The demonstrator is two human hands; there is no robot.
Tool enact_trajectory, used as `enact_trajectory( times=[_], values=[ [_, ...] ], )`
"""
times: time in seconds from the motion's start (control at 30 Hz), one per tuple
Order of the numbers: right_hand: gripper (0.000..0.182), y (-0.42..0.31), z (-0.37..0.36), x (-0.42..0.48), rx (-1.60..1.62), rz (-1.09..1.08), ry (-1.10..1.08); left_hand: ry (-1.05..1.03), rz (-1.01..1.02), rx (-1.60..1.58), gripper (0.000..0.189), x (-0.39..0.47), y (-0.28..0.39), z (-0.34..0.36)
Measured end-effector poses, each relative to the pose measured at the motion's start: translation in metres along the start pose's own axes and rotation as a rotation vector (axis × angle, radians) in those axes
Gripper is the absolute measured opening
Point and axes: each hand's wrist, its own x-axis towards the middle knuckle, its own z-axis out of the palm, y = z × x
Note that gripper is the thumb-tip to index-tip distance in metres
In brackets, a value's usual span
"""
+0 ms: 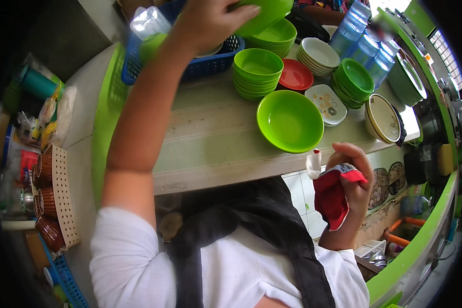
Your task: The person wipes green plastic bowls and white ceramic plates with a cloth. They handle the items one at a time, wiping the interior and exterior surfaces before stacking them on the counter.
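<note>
My left hand grips a lime-green bowl at the top of the view, above another stack of lime-green bowls. The fingers' far side is cut off by the picture's edge. My right hand, near the front edge of the table, holds a crumpled red and white cloth. Just beyond that hand, a large lime-green bowl sits alone with its mouth up. Behind it stands a stack of smaller lime-green bowls. A red bowl and square patterned dishes sit close by.
A blue plastic basket holds dishes at the back left. White bowls, green bowls, cream bowls, blue tumblers and plates crowd the right. A beige basket holds brown cups. Behind the table is part of a person.
</note>
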Motion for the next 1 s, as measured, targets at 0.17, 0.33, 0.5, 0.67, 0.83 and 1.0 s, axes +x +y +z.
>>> enact_trajectory(
  times=[0.17, 0.33, 0.5, 0.67, 0.83, 1.0],
  values=[
    [0.032, 0.014, 0.036, 0.048, -0.028, -0.309, 0.044, 0.204, -0.32, -0.544, 0.018, -0.154, 0.061, -0.03],
    [0.042, 0.001, 0.151, 0.108, 0.034, -0.366, 0.055, 0.461, -0.49, -0.936, 0.023, -0.223, 0.083, 0.013],
    [0.075, 0.038, 0.223, 0.087, -0.447, -0.701, -0.096, 0.757, -0.479, -1.119, 0.033, -0.239, 0.068, 0.021],
    [0.061, 0.079, 0.206, 0.063, -0.484, -0.721, 0.023, 0.848, -0.639, -1.656, 0.042, -0.238, 0.067, 0.023],
    [0.035, 0.044, 0.173, 0.103, 0.196, -0.185, -0.089, 0.647, -0.486, -1.627, 0.046, -0.24, 0.072, 0.008],
    [0.053, 0.012, 0.187, 0.112, -0.781, -0.555, -0.231, 0.533, -0.536, -1.473, 0.049, -0.242, 0.072, 0.025]
  ],
)
